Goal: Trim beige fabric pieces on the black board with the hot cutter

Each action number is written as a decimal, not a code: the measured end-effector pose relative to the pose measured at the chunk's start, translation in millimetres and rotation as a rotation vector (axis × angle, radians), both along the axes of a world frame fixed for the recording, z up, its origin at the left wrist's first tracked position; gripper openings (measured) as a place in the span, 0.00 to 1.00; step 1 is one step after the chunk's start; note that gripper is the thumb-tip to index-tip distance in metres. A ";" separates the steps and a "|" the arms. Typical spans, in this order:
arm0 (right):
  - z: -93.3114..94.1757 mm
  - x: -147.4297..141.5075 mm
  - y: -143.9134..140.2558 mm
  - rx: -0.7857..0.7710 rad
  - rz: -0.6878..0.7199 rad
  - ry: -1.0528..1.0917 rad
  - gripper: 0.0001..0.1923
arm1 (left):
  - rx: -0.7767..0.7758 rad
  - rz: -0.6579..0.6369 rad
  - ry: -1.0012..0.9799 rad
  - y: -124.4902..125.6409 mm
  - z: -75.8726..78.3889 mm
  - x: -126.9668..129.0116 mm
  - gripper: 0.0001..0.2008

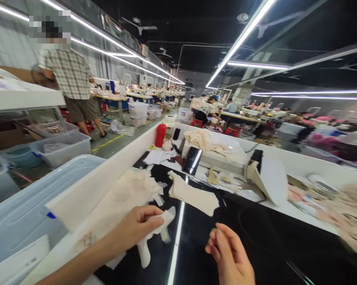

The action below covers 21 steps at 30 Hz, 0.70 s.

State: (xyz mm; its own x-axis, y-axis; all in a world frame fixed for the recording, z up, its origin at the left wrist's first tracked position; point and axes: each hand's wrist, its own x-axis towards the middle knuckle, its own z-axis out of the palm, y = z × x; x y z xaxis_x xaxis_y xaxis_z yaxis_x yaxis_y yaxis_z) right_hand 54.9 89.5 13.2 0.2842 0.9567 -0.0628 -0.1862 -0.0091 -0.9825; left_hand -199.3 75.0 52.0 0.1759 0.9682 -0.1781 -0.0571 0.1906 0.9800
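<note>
A glossy black worktop point(255, 237) is seen, bordered by a white raised ledge point(86, 190); a ceiling light strip is mirrored in it as a bright line. A white fabric strip point(154, 233) is pinched between thumb and fingers of the left hand point(137, 227), low on the worktop near its left edge, one end trailing down toward the viewer. The right hand point(228, 253) is held just right of it, apart from the strip, fingers curled loosely inward with nothing gripped. A beige cut fabric piece point(193, 194) lies flat beyond both hands. A heap of pale fabric point(128, 190) rests against the ledge. Farther back, a dark phone point(192, 160) is propped upright, a red bottle point(160, 135) stands on the ledge corner, and folded cream cloth point(205, 140) is piled on a white box. Clear plastic bins point(27, 213) are noted at left. A long factory hall is recorded, with light strips on a dark ceiling and rows of worktables. A person in a checked shirt point(70, 73) stands in the left aisle.
</note>
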 end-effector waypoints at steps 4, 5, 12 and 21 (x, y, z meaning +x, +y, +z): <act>7.0 -9.5 -3.9 0.079 0.205 -0.189 0.30 | -0.038 -0.110 0.120 1.9 5.9 -0.7 0.28; 8.0 -12.3 -4.7 0.118 0.289 -0.209 0.33 | -0.047 -0.142 0.116 2.5 7.4 0.4 0.28; 23.8 -31.9 -13.5 0.053 0.754 -0.314 0.29 | -0.055 -0.230 0.143 7.7 17.6 12.2 0.30; 12.5 -36.5 -12.2 -0.016 0.821 -0.307 0.06 | -0.026 -0.202 0.164 17.6 12.5 17.7 0.24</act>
